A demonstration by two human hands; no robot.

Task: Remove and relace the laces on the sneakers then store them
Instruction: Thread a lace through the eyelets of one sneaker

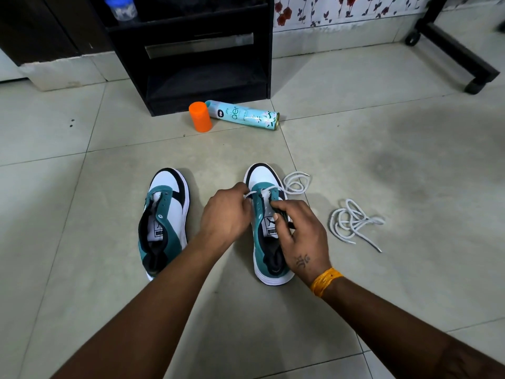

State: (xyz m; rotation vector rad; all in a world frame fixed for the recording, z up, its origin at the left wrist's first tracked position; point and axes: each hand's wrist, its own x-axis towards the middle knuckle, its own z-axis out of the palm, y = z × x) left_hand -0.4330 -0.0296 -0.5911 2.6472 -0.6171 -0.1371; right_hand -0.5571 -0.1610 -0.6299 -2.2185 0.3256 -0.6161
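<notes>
The right sneaker [269, 214] stands on the floor, the unlaced left sneaker [164, 214] beside it. The left hand [225, 212] pinches its white lace [296, 181] at the lowest eyelets; the right hand [300, 231] seemingly grips its tongue. A loose lace [352, 222] lies right of that sneaker.

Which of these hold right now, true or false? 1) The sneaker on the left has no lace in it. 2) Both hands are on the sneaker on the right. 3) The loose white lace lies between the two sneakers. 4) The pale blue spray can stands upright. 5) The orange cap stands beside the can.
1) The left teal, white and black sneaker has no lace: true.
2) The left hand and right hand are on the right sneaker: true.
3) False: the loose white lace lies right of both sneakers.
4) False: the pale blue spray can lies on its side.
5) The orange cap stands beside it: true.
</notes>
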